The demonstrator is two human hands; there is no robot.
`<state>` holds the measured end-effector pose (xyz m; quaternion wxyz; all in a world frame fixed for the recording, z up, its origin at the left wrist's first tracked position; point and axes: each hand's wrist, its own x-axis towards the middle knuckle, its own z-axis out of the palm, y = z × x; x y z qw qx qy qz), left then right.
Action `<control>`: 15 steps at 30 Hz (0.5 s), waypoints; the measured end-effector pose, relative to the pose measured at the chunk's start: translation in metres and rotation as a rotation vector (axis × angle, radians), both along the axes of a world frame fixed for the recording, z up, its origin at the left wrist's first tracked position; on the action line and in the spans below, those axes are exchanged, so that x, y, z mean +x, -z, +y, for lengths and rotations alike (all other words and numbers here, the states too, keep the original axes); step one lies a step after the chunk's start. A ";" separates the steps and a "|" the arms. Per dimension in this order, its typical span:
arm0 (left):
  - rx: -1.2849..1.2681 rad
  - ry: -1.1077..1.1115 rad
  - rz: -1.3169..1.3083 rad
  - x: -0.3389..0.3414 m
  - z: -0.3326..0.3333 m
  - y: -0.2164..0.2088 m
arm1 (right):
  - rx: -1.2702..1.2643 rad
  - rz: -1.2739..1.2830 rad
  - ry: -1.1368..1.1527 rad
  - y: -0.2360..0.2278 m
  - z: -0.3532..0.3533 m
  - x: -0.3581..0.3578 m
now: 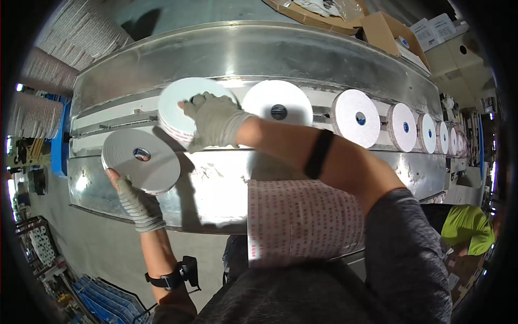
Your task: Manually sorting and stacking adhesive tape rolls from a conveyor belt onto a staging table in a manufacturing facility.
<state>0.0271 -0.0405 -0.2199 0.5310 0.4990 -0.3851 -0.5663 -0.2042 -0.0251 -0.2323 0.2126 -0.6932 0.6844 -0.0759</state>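
Observation:
My left hand (pixel 137 205), in a fingerless grey work glove, grips the near edge of a light grey roll of tape (pixel 121 151). Its thumb lies on the flat face; the other fingers are hidden below. The roll's round core shows at its middle. To the right of it, my right hand (pixel 218 119), gloved the same way, is closed over a thicker pale tape roll (pixel 172 105) with red print on its side. The fingers bend at that roll's core, partly hidden. Another white tape roll (pixel 278 94) lies just right of this hand.
A long metal bench (pixel 259 51) holds a row of further tape rolls (pixel 356 116) to the right. Against my body stands a wide red-printed roll (pixel 302 221). Large rolls (pixel 89 32) are stacked at far left, with a cardboard box (pixel 386 35) behind. A person (pixel 467 229) in yellow-green is at right.

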 end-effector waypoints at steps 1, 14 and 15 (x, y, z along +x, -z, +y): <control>0.014 0.020 0.007 0.000 -0.002 0.006 | 0.164 0.125 -0.016 0.009 -0.004 0.003; -0.204 0.574 0.474 -0.112 0.065 -0.110 | -0.421 -0.214 0.103 -0.157 0.134 -0.054; -0.441 0.848 0.366 -0.133 0.084 -0.124 | -0.458 -0.089 0.048 -0.169 0.166 -0.077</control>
